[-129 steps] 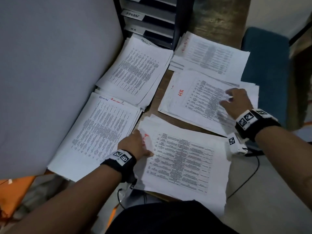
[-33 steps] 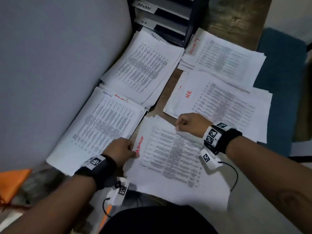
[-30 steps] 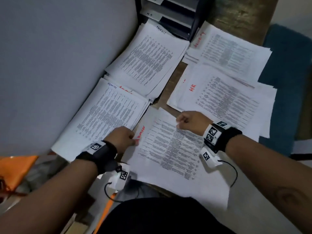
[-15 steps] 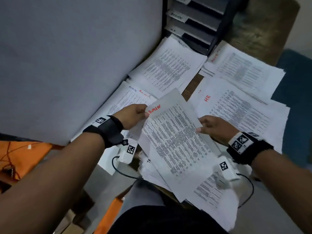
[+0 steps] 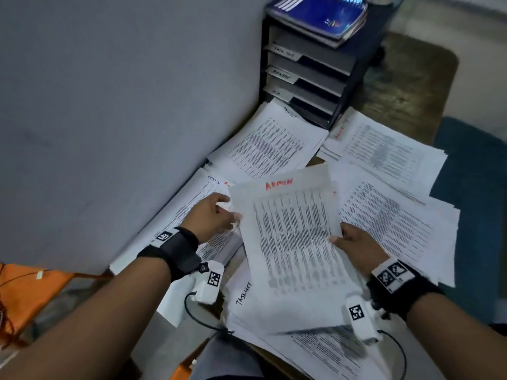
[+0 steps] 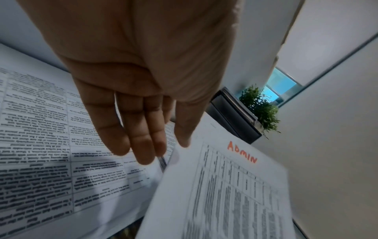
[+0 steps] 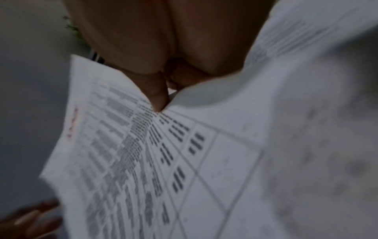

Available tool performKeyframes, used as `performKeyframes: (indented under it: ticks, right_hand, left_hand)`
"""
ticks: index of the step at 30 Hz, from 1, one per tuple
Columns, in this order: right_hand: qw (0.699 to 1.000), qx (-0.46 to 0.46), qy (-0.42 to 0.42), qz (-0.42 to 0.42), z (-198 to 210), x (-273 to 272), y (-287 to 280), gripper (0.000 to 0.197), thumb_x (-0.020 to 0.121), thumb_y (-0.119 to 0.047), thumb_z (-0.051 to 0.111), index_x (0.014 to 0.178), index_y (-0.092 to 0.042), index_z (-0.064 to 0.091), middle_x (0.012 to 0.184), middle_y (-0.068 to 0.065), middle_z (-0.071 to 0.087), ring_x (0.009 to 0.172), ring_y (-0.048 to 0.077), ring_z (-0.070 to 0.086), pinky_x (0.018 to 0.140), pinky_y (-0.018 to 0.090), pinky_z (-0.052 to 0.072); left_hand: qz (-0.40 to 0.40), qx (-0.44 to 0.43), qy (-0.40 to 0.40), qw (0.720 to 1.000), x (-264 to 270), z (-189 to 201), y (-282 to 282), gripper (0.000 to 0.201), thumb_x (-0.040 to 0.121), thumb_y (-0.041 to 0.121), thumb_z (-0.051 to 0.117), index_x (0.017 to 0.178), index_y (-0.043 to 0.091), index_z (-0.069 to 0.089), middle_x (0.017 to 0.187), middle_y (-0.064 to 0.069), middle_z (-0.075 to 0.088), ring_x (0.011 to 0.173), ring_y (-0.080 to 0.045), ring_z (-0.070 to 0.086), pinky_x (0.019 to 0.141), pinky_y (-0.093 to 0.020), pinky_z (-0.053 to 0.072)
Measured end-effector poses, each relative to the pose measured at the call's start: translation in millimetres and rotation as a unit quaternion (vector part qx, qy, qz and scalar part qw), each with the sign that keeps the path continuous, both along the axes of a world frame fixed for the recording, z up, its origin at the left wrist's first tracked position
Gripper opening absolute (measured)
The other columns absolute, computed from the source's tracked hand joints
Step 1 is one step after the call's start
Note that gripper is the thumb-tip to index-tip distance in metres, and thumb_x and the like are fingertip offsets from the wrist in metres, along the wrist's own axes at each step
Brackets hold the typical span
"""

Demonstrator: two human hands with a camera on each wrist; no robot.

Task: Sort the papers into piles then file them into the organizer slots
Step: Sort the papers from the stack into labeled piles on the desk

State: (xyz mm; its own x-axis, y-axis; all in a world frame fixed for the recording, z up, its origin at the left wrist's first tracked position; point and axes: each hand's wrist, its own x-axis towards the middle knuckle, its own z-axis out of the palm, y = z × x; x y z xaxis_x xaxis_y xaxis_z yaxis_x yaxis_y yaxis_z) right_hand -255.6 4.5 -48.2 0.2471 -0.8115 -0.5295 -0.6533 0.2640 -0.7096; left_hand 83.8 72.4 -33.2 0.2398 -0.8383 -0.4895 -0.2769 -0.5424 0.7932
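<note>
Head view: paper piles (image 5: 277,144) are spread over the tabletop (image 5: 406,86) before the labelled organizer (image 5: 310,75). An "ADMIN" sheet (image 5: 290,242) is held above them, pinched at its right edge by the right hand (image 5: 356,248). The left hand (image 5: 211,215) is seen beside its left edge, fingers (image 6: 141,142) straight and relaxed.

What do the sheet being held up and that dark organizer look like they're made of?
The sheet looks like thin matte office paper: it bends where the right hand pinches it, with printed tables and red marker lettering. The organizer seems to be dark plastic or coated metal, with smooth grey trays; the pictures don't settle which.
</note>
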Motion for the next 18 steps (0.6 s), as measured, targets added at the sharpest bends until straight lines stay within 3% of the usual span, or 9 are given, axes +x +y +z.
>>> performKeyframes:
  ticks: [2,4,7,10,13,15,16,18]
  right_hand:
    - [0.997,0.039,-0.044,-0.055,-4.0,20.9,3.5,0.019,0.094,-0.016,0.056,0.110,-0.009,0.065,0.092,0.009,0.073,0.077,0.022,0.065,0.071,0.034,0.049]
    - [0.976,0.119,-0.143,-0.109,-7.5,52.6,13.6,0.024,0.097,-0.005,0.051,0.116,-0.011,0.063,0.098,0.004,0.075,0.087,0.023,0.071,0.070,0.037,0.056]
    - [0.930,0.223,-0.237,-0.171,-12.2,101.0,27.4,0.036,0.095,0.005,0.051,0.125,-0.012,0.059,0.118,0.009,0.069,0.103,0.029,0.069,0.083,0.046,0.058]
    - [0.901,0.258,-0.274,-0.214,-23.0,134.9,35.9,0.045,0.091,0.012,0.054,0.131,-0.009,0.056,0.129,0.013,0.063,0.114,0.034,0.063,0.096,0.053,0.050]
    - [0.889,0.324,-0.269,-0.179,-27.6,160.7,41.8,0.052,0.092,0.010,0.053,0.138,-0.015,0.048,0.139,0.015,0.052,0.126,0.039,0.051,0.101,0.053,0.045]
    - [0.900,0.359,-0.227,-0.097,-25.8,170.0,45.4,0.032,0.096,0.003,0.052,0.123,-0.014,0.052,0.122,0.016,0.059,0.106,0.036,0.060,0.100,0.050,0.047]
    - [0.908,0.362,-0.201,-0.059,-26.1,171.0,46.4,0.017,0.098,0.001,0.050,0.108,-0.013,0.052,0.104,0.014,0.061,0.088,0.032,0.063,0.091,0.045,0.052]
    - [0.923,0.351,-0.160,-0.003,-26.4,167.7,46.7,0.019,0.098,0.001,0.047,0.084,-0.012,0.047,0.081,0.009,0.057,0.063,0.023,0.061,0.062,0.032,0.055]
  left_hand:
    - [0.017,0.008,-0.025,1.000,6.8,-2.2,-2.8,0.071,0.079,0.037,0.077,0.137,0.014,0.044,0.092,-0.005,0.074,0.085,-0.022,0.072,0.084,-0.048,0.055]
    - [-0.004,0.032,-0.082,0.996,13.2,0.0,-8.0,0.088,0.079,0.049,0.073,0.148,0.015,0.030,0.105,0.000,0.072,0.095,-0.020,0.068,0.087,-0.042,0.053]
    - [-0.052,0.040,-0.171,0.983,18.8,9.4,-18.4,0.092,0.088,0.045,0.068,0.157,0.019,0.012,0.142,-0.010,0.052,0.125,-0.028,0.054,0.096,-0.034,0.042]
    - [-0.089,0.040,-0.281,0.955,28.0,12.7,-25.1,0.085,0.090,0.033,0.068,0.157,0.023,0.016,0.153,-0.018,0.035,0.135,-0.034,0.043,0.107,-0.038,0.036]
    - [-0.119,0.072,-0.342,0.929,40.0,4.6,-24.4,0.070,0.089,0.010,0.059,0.151,0.029,0.034,0.142,-0.019,0.046,0.125,-0.037,0.051,0.103,-0.039,0.044]
    - [-0.139,0.096,-0.351,0.921,46.1,-1.4,-20.8,0.064,0.087,-0.001,0.052,0.142,0.032,0.049,0.139,-0.013,0.052,0.120,-0.033,0.056,0.099,-0.038,0.048]
    - [-0.153,0.106,-0.367,0.912,48.7,-4.4,-18.6,0.061,0.086,-0.002,0.049,0.136,0.032,0.055,0.136,-0.011,0.055,0.118,-0.032,0.057,0.098,-0.038,0.049]
    - [-0.175,0.119,-0.419,0.883,55.8,-10.6,-14.2,0.055,0.086,0.000,0.049,0.128,0.033,0.062,0.130,-0.010,0.056,0.115,-0.032,0.057,0.096,-0.039,0.050]
